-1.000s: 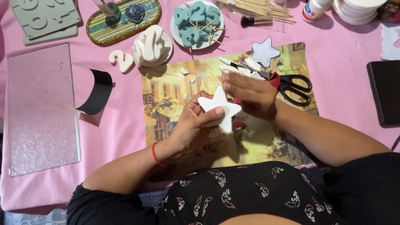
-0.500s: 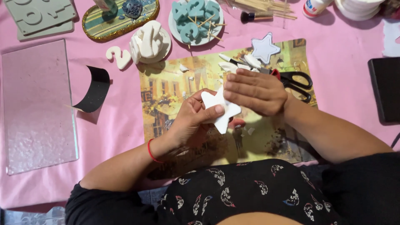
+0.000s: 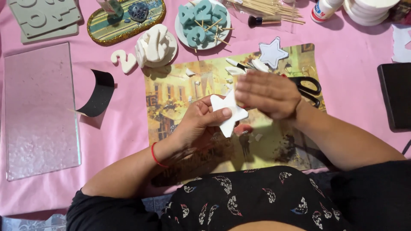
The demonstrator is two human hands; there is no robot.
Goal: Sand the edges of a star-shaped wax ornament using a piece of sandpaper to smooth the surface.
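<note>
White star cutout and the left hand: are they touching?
Touching. The head view shows the left hand pinching the white star cutout, thumb pressed flat across its face.

The right hand (image 3: 267,94) is motion-blurred, so its finger positions cannot be read, and it covers the right point of the white foam star (image 3: 229,114) and the near handle of the black scissors (image 3: 306,87). The stack of white round discs (image 3: 368,8) and the grey number mould (image 3: 43,17) are cut by the far edge. The black rectangular case (image 3: 396,96) runs off the right edge.
</note>
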